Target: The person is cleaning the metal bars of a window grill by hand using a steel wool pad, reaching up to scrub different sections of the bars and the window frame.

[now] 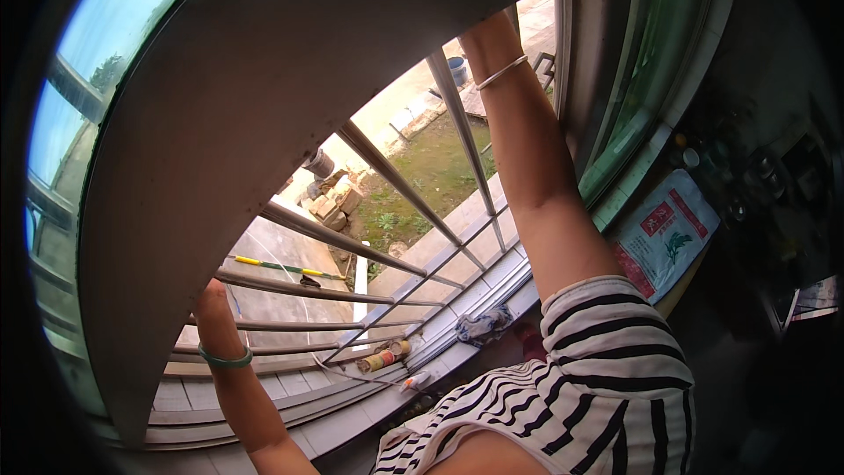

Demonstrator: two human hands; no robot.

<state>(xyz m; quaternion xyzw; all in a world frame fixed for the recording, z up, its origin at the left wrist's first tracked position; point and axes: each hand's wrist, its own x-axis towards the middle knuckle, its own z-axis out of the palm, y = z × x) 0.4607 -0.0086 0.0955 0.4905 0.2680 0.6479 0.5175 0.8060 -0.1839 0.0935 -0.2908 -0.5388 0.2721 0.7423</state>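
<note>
A wide dark frame panel (217,99) runs close in front of me, its lower edge slanting from lower left to upper right. Both my arms reach up to it. Just the base of my left hand (212,294) shows at that edge, above a green bangle (225,357); its fingers are hidden behind the panel. My right forearm (511,99), with a thin silver bangle (502,72), rises to the panel's upper right, which hides the hand. Whether either hand grips the panel cannot be told. Glass (99,46) borders the panel's far side.
Metal window bars (382,175) stand beyond the opening. On the tiled sill by the sliding track (475,300) lie a crumpled cloth (483,326), a can-like cylinder (377,361) and a spray-bottle head (415,380). A printed packet (666,237) lies to the right.
</note>
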